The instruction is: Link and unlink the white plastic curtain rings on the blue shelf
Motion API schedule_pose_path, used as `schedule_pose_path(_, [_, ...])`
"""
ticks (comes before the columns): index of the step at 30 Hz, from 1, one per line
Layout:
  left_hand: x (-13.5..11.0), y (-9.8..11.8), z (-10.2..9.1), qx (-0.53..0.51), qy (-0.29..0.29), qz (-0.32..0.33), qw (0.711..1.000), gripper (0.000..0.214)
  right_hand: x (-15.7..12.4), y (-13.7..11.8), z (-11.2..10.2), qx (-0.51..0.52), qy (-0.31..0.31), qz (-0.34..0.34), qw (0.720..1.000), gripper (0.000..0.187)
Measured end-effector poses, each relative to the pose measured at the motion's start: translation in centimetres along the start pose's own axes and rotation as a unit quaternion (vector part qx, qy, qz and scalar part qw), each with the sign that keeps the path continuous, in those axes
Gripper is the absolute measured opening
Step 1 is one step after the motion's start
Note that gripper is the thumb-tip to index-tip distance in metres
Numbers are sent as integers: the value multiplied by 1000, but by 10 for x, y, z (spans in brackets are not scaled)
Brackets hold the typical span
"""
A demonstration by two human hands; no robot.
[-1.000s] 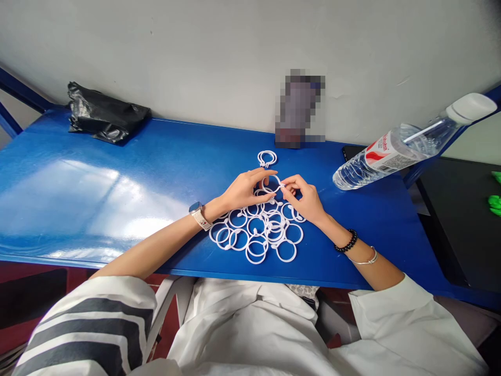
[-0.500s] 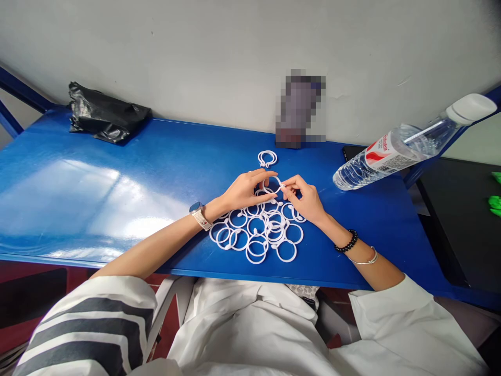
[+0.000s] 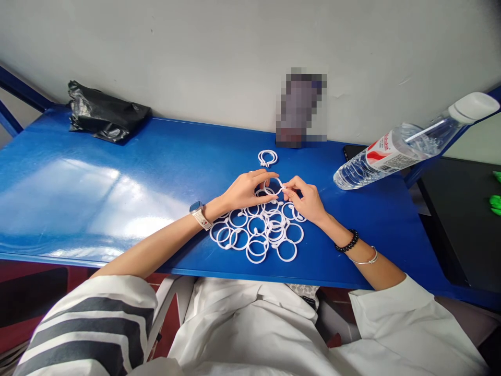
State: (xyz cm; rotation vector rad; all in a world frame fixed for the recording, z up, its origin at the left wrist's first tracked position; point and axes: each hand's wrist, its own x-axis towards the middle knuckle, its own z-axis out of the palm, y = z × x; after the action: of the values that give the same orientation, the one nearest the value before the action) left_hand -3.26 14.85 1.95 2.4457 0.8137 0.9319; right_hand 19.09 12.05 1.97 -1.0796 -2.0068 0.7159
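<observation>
Between my two hands is a white plastic ring (image 3: 278, 181), held just above a pile of similar rings. My left hand (image 3: 247, 189) curves round its left side, thumb below and fingers above. At its right edge, my right hand (image 3: 303, 197) pinches the small tab where the ring's ends meet. The loose white rings (image 3: 256, 248) lie overlapping on the blue table below my hands, several of them with small tabs. Beyond my left hand, a small stack of white rings (image 3: 267, 157) lies with the tabs lined up toward me.
A black plastic bag (image 3: 107, 112) lies at the back left of the blue table (image 3: 176, 151). A blurred-out upright object (image 3: 299, 109) leans on the wall. At the right stands a water bottle (image 3: 391, 151), with a dark surface (image 3: 465, 219) beyond it.
Almost nothing differs. Both hands keep their hold on the white ring, which has turned or shifted very slightly to the right.
</observation>
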Motion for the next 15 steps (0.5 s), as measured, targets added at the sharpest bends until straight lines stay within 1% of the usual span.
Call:
schedule_pose_path(4, [0,0,0,1,-1,-3,1000,51,0,-1,-1,-5,-1,-1,1000,24])
schedule_pose_path(9, [0,1,-1,-1,-8,-9,1000,51,0,-1,0,2,-2,0,1000,17])
schedule_pose_path(15, [0,1,0,1,-6,-6,1000,53,0,-1,0,-5,-3,-1,1000,20])
